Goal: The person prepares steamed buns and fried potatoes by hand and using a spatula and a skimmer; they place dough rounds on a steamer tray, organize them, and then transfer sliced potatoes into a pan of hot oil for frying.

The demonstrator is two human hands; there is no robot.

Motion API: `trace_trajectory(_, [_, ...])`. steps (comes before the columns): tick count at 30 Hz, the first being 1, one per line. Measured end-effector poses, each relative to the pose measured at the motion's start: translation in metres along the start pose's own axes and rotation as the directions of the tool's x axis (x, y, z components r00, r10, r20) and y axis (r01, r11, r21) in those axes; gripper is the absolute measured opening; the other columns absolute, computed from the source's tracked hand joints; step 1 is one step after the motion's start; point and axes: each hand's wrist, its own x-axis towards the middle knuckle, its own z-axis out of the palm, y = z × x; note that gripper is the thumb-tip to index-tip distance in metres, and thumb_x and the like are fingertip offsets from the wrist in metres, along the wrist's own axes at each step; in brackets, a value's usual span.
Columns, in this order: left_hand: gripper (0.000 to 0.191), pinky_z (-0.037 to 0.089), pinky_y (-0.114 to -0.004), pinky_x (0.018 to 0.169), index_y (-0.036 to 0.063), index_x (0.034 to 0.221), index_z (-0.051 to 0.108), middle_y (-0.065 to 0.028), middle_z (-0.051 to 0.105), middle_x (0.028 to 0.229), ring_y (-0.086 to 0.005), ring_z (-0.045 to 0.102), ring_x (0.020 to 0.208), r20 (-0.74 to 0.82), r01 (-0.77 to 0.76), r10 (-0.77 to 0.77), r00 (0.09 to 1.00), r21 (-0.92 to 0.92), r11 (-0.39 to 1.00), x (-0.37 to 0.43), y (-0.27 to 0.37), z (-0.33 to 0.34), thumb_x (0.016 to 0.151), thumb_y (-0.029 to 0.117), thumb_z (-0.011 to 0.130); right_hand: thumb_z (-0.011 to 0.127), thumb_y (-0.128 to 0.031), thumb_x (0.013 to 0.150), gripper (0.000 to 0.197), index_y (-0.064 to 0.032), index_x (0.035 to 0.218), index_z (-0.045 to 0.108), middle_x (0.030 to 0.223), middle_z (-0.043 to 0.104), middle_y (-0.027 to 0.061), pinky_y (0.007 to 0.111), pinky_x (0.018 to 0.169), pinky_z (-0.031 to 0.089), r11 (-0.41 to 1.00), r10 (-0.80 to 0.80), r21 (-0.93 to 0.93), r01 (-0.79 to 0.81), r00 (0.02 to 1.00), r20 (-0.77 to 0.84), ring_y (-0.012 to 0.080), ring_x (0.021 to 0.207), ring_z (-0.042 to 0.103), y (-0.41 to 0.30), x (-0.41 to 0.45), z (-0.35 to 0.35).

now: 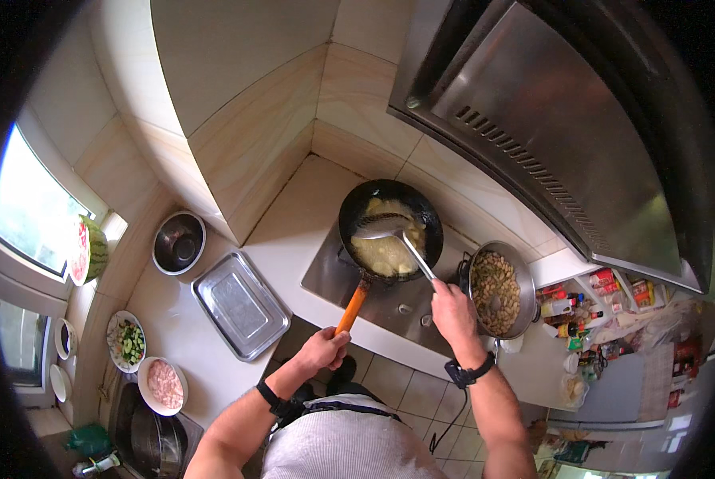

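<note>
My left hand (323,349) grips the orange handle of a black wok (347,209), which sits on the steel gas stove (327,266). Inside the wok, pale yellow pieces of food (384,256) lie in bubbling liquid. My right hand (454,317) is closed around the handle of a metal cooking utensil (387,226) with a wide head, held over the wok's middle. To the right of the wok stands a metal pan (526,284) of brown beans or nuts (496,293), close to my right hand.
Left counter: a steel bowl (179,242), a metal tray (241,305), a plate of chopped green vegetables (128,342), a bowl of pale pink meat (166,384). Lower left is a sink (148,434); cut watermelon (96,248) sits by the window. A range hood (549,138) overhangs the right; bottles (564,306) stand beyond the pan.
</note>
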Motion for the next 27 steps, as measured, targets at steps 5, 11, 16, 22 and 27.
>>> trace_trajectory(5, [0.03,0.042,-0.03,0.054,0.0023,0.115,0.059,-0.0012,0.051,0.079,-0.0136,0.049,0.062,-0.001,-0.008,0.008,1.0,0.0,1.0,0.0,0.001,-0.001,0.112,0.032,0.053,0.064,-0.009,0.094,0.028,-0.0051,0.122,0.069,0.096,0.069,0.0238,0.053,0.072,0.055,0.996,0.035,0.086,-0.038,0.999,0.03,0.0464,0.085,0.068,0.022,-0.025,-0.049])
trace_trajectory(11, [0.029,0.043,-0.03,0.054,0.0027,0.113,0.06,-0.0011,0.051,0.077,-0.0133,0.05,0.061,-0.012,-0.008,0.008,1.0,0.009,1.0,-0.002,0.001,-0.001,0.112,0.031,0.052,0.065,-0.008,0.093,0.028,-0.0039,0.12,0.069,0.098,0.069,0.0251,0.053,0.075,0.055,0.987,0.127,0.091,-0.133,0.99,0.064,0.0476,0.089,0.067,-0.003,-0.056,-0.117])
trace_trajectory(16, [0.03,0.043,-0.03,0.053,0.0015,0.115,0.058,-0.0013,0.051,0.076,-0.0137,0.05,0.06,0.003,-0.007,0.007,1.0,0.024,1.0,0.001,-0.001,0.0,0.112,0.031,0.052,0.065,-0.01,0.092,0.029,-0.0042,0.119,0.07,0.097,0.07,0.0262,0.053,0.077,0.055,0.964,0.201,0.143,-0.222,0.969,0.147,0.0472,0.089,0.068,0.001,-0.071,-0.097])
trace_trajectory(22, [0.031,0.043,-0.03,0.053,0.0018,0.115,0.058,-0.0017,0.054,0.077,-0.0136,0.051,0.06,0.004,-0.007,0.006,1.0,0.051,0.999,0.0,0.002,0.001,0.112,0.032,0.053,0.064,-0.013,0.095,0.029,-0.0035,0.122,0.068,0.095,0.071,0.0283,0.053,0.076,0.055,0.957,0.19,0.204,-0.205,0.978,0.089,0.0474,0.088,0.069,0.005,-0.039,-0.039])
trace_trajectory(27, [0.039,0.049,-0.03,0.058,0.0007,0.122,0.06,-0.0028,0.059,0.081,-0.0141,0.057,0.065,-0.027,-0.004,0.007,1.0,0.103,0.995,-0.002,-0.003,-0.006,0.11,0.037,0.055,0.065,-0.013,0.095,0.029,-0.0028,0.123,0.067,0.094,0.071,0.0284,0.054,0.074,0.055,0.933,0.289,0.211,-0.291,0.956,0.043,0.048,0.087,0.069,-0.016,-0.024,-0.031])
